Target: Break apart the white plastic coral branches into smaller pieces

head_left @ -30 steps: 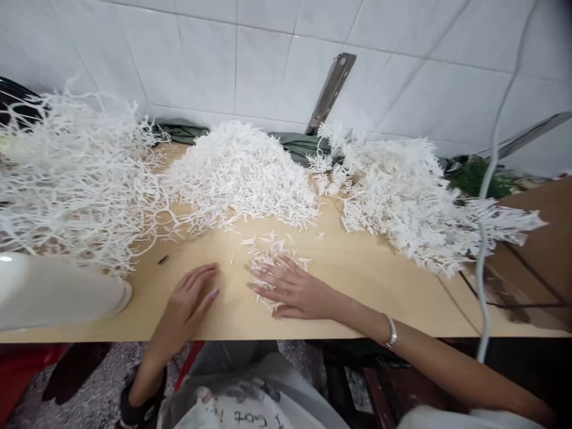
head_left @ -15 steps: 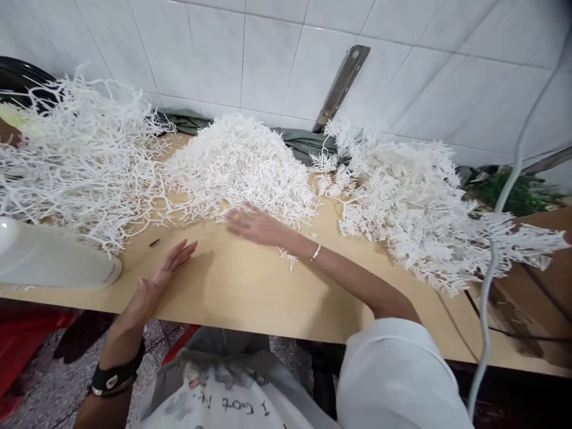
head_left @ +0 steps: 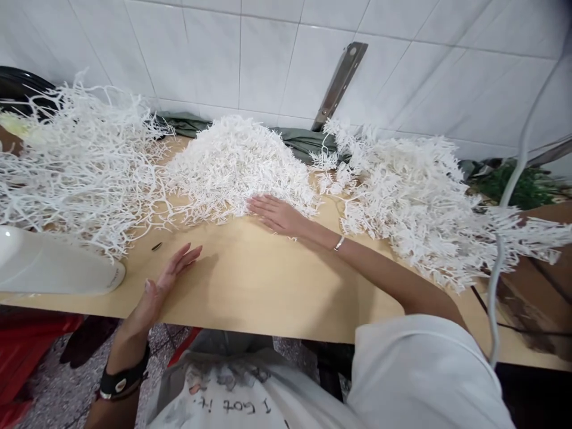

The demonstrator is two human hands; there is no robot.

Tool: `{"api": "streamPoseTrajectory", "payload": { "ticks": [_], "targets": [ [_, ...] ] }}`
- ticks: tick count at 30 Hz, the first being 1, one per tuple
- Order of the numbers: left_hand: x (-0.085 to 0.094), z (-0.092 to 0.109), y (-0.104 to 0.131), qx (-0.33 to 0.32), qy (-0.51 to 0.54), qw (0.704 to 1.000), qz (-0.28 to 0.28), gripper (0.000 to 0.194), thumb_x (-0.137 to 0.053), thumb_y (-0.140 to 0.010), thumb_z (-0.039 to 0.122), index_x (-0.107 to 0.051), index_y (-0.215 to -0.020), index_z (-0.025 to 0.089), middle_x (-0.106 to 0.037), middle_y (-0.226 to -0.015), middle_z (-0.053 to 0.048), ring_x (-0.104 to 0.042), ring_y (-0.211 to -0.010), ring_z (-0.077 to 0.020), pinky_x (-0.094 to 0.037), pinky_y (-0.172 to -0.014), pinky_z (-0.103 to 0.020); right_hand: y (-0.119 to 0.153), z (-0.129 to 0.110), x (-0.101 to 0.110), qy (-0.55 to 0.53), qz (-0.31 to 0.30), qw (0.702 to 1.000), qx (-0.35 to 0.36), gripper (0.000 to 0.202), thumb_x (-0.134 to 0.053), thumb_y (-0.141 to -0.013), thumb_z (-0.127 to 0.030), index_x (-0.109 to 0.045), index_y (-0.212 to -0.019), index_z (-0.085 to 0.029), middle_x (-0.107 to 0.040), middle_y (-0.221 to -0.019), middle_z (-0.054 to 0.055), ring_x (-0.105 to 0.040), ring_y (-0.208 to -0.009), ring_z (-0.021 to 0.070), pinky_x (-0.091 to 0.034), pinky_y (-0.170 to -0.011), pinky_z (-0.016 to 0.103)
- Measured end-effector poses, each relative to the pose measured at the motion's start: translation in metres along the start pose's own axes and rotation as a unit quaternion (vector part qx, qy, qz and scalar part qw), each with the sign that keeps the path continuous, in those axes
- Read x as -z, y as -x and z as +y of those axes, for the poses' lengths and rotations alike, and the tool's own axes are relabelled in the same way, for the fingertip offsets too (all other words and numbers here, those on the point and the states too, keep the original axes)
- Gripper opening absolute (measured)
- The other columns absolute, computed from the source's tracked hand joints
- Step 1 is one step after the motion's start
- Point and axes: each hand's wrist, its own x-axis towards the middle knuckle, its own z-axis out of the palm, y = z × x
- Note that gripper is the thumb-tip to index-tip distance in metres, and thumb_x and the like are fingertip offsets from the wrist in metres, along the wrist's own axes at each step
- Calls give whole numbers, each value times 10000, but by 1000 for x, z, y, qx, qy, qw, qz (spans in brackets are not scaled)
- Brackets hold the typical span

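Observation:
My right hand (head_left: 279,215) lies flat, palm down, with its fingers stretched along the front edge of the middle pile of short white branching sprigs (head_left: 243,164). Its fingertips touch the sprigs, and it grips nothing. Over the near part of the wooden table (head_left: 263,280), my left hand (head_left: 167,283) is held on its side, fingers extended and nothing in them. A small dark sliver (head_left: 156,246) lies on the table just beyond the left fingertips. Longer white branching stems (head_left: 84,161) form a loose heap on the left.
Bushy white sprigs (head_left: 415,202) are heaped on the right. At the left edge lies a white plastic container (head_left: 58,262). A grey cable (head_left: 500,238) hangs down on the right. A metal bracket (head_left: 339,83) stands against the tiled wall (head_left: 268,59), above dark green cloth (head_left: 297,142).
My right hand has slid to the right along the front of the middle pile. The few loose sprigs near its wrist no longer show on the table. My left hand has barely moved.

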Motion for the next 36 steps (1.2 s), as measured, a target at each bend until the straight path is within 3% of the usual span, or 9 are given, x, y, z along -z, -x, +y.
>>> {"api": "streamPoseTrajectory", "payload": {
  "ticks": [5, 8, 10, 12, 15, 19, 23, 28, 36],
  "targets": [
    [3, -1, 0, 7, 3, 1000, -17, 900, -139, -824, 774, -250, -1477, 164, -355, -1510, -130, -271, -1404, -326, -110, -1174, -501, 60, -12, 18, 9, -16, 995, 103, 652, -458, -902, -506, -233, -1474, -290, -299, -1530, 17, -241, -1441, 179, -114, -1218, 448],
    [5, -1, 0, 12, 9, 999, -38, 903, -152, -823, 776, -233, -1486, 169, -337, -1519, -134, -264, -1407, -327, -84, -1174, -499, 108, 7, 6, 21, 8, 1000, 12, 838, -577, -790, -602, -196, -1481, -321, -290, -1538, 39, -237, -1444, 238, -86, -1208, 493],
    [6, 0, 1, 13, 11, 999, -44, 898, -179, -820, 777, -227, -1490, 181, -330, -1522, -137, -255, -1409, -335, -76, -1170, -503, 116, 32, -7, 51, 45, 994, -90, 955, -574, -754, -657, -117, -1502, -277, -147, -1580, 86, -127, -1465, 303, -70, -1181, 565],
    [6, 2, 2, 19, 6, 999, -48, 874, -203, -830, 763, -220, -1495, 196, -317, -1528, -134, -235, -1417, -337, -60, -1169, -505, 96, 52, -19, 66, 60, 984, -156, 1034, -536, -730, -720, -34, -1509, -259, 86, -1588, 94, 39, -1460, 366, -47, -1143, 631],
    [4, 4, 5, 31, 0, 998, -48, 818, -199, -865, 719, -196, -1502, 206, -298, -1538, -124, -206, -1428, -325, -34, -1173, -506, 29, 65, -30, 83, 80, 977, -179, 1099, -516, -686, -777, 30, -1504, -286, 292, -1538, 64, 163, -1423, 421, -35, -1114, 660],
    [6, -1, 7, 23, 6, 999, -42, 771, -176, -890, 682, -154, -1508, 221, -289, -1542, -120, -229, -1421, -316, -53, -1173, -508, -61, 60, -32, 129, 154, 958, -205, 1157, -537, -637, -791, 43, -1504, -290, 298, -1538, 87, 153, -1410, 472, -43, -1078, 695],
    [8, -6, 7, 13, 7, 999, -47, 784, -168, -880, 697, -142, -1509, 229, -286, -1542, -122, -243, -1414, -325, -66, -1167, -518, -94, 56, -20, 159, 153, 954, -203, 1127, -561, -645, -759, 1, -1506, -298, 252, -1556, 91, 129, -1414, 482, -104, -1067, 698],
    [8, -2, 8, 21, 20, 997, -72, 777, -261, -881, 683, -146, -1509, 240, -268, -1551, -117, -207, -1427, -337, -67, -1170, -521, -104, 64, -8, 148, 48, 950, -270, 1195, -728, -579, -630, -37, -1501, -311, 92, -1576, 163, -107, -1377, 542, -314, -963, 680],
    [11, -8, 11, 27, 17, 997, -72, 662, -179, -925, 620, -165, -1498, 288, -290, -1543, -84, -231, -1418, -307, -35, -1163, -515, -122, 76, -9, 154, 4, 941, -303, 876, -742, -645, -340, -346, -1413, -195, -546, -1218, 200, -487, -1120, 372, -442, -845, 431]
  ]
}}
